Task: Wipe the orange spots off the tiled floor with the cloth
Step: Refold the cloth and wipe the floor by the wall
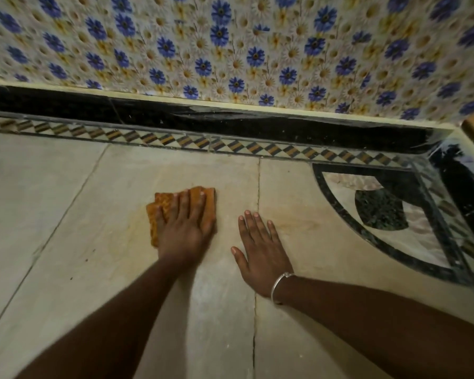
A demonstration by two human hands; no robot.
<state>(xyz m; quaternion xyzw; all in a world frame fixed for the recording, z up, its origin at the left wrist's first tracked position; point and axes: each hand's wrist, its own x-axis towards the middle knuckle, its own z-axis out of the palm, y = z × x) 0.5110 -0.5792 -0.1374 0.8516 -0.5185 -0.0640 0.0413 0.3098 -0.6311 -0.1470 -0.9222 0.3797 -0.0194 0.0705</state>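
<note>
a: obs. the cloth (pixel 163 201), orange and folded into a pad, lies flat on the tiled floor (pixel 93 255), on the tile left of the grout line (pixel 258 187). our left hand (pixel 185 225) lies on top of it, fingers straight and together, pressing down. nothing curls round it.

b: and the right hand (pixel 262 253)?

a: spread flat on bare tile near the cloth, across the grout line, holding nothing. we read it as a prop. bracelet (pixel 281 283) at the wrist.

b: handling?

a: we judge the cloth soft, light and limp. pushed from one edge it would likely bunch or unfold, so we would load it through the palm at the middle, fingertips near the leading fold. damp or dry: we cannot tell.

b: spots?

a: a faint orange smear (pixel 298 222) on the tile right of the grout line, ahead of the right hand. a paler yellowish tint (pixel 137 231) just left of the cloth. both have soft outlines.

b: room?

a: the far side closes with the patterned border strip (pixel 175 140), then the black skirting (pixel 230 119) under the floral wall (pixel 230 50). a dark inlay arc (pixel 367 236) lies to the right. there is open tile to the left and towards us. a stroke rightward meets the propping hand first, so we expect that hand must lift.
</note>
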